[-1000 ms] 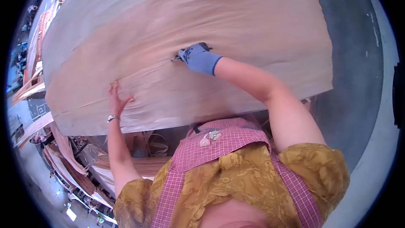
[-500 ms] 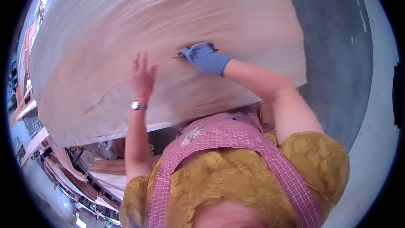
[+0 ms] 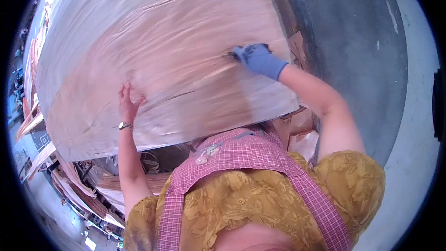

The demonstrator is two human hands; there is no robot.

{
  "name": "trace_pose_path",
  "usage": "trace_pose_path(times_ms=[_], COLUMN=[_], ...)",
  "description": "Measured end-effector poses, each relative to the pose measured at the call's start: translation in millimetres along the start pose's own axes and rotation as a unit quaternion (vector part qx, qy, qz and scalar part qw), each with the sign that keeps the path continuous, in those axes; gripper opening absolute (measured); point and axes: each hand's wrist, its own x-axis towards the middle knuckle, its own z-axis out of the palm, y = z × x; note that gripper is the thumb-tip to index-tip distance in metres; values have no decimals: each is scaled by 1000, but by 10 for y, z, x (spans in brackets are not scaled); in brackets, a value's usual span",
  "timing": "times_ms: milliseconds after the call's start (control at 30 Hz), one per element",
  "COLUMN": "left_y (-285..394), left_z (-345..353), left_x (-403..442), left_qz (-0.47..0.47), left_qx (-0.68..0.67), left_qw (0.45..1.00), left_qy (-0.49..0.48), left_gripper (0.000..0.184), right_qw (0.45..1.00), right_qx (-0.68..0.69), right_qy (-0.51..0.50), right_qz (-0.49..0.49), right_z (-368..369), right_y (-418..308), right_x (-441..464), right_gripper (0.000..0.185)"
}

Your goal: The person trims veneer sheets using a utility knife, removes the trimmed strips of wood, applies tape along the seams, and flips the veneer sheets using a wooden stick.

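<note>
two hands are at one wide, pale pinkish sheet (image 3: 172, 69), which spreads in front of the person from the checked apron (image 3: 239, 153) up to the top of our view. we see the bare left hand (image 3: 128, 106) over the left part of the sheet, its fingers spread and the thumb apart from them; whether the palm presses down, we cannot tell. a watch (image 3: 125, 125) sits on that wrist. nearer the sheet's right edge we find the right hand (image 3: 260, 60) in a blue glove, its fingers curled round a dark object (image 3: 234, 55) that is too blurred for us to name. creases run across the sheet between the hands. just beyond its near right corner we see torn brown pieces (image 3: 297, 123), and farther right a grey surface (image 3: 353, 42).
</note>
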Motion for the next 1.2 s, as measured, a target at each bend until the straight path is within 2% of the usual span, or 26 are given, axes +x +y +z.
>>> trace_pose_path(times_ms=[100,133,200,400,467,533,633,667,733,800,933,967,1000,1100,1133,1200], left_y=[121,75,6,156,143,152,75,63,37,95,211,220,224,261,295,267], left_z=[-7,35,77,20,41,19,99,117,118,105,32,39,31,-9,27,71], left_x=[11,26,19,0,5,-4,-40,-149,-24,-30,-45,-51,-45,-58,-61,-50], left_qz=[-26,3,-5,-37,-33,-34,-25,-25,-17,-28,-54,-55,-60,-55,-50,-37], left_qx=[9,19,17,0,3,6,16,16,17,6,-4,-4,-8,-15,-11,0], left_qw=[999,1000,1000,999,999,999,999,1000,1000,999,999,998,998,998,999,999], left_qy=[-18,-1,-7,-14,-12,-2,12,4,15,18,1,-1,-5,5,12,20], left_gripper=[89,90,90,89,89,89,89,89,90,92,93,93,92,93,93,93], right_qw=[999,999,999,996,999,966,985,977,979,972,955,951,964,976,968,963], right_qx=[45,41,30,35,-17,-113,-29,27,93,75,8,-9,-3,0,9,21], right_qy=[0,-13,-38,70,-19,-196,99,155,146,206,286,299,245,181,217,241], right_qz=[3,1,-5,-44,25,122,141,146,110,90,71,76,100,125,122,120], right_z=[-80,-77,-87,236,134,335,-64,-150,-505,-750,-720,-706,-780,-760,-727,-660], right_y=[690,866,1130,1930,2186,2703,2216,2059,1681,1220,1137,1124,1075,1072,1095,1153], right_x=[-407,-492,-603,-1004,-1282,-1639,-1342,-1028,-178,488,1642,1801,1867,1948,1901,1933], right_gripper=[19,20,21,18,21,26,32,33,38,39,44,45,48,44,35,29])
